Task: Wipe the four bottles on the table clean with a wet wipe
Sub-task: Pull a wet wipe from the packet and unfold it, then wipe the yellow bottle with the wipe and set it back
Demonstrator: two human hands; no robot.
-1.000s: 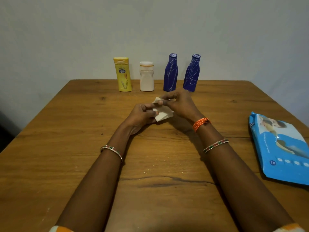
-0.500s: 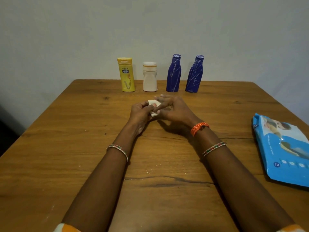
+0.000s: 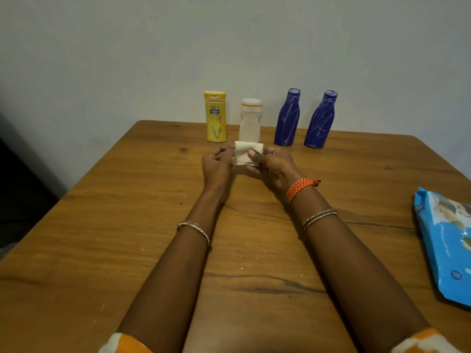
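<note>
Along the far edge of the wooden table (image 3: pixel 102 225) stand a yellow bottle (image 3: pixel 215 116), a white bottle (image 3: pixel 250 121) and two dark blue bottles (image 3: pixel 287 117) (image 3: pixel 320 120), all upright. In front of the white bottle, my left hand (image 3: pixel 216 164) and my right hand (image 3: pixel 274 165) hold a white wet wipe (image 3: pixel 243 155) between them, a little above the table. Each hand pinches one side of the wipe, which is partly folded. My hands are apart from the bottles.
A blue pack of wet wipes (image 3: pixel 448 240) lies flat at the table's right edge. A plain wall rises just behind the bottles. Dark floor shows beyond the table's left edge.
My hands have moved slightly apart and pulled the wipe wider between them; more of the wipe shows now. The bottles and the pack have not moved.
</note>
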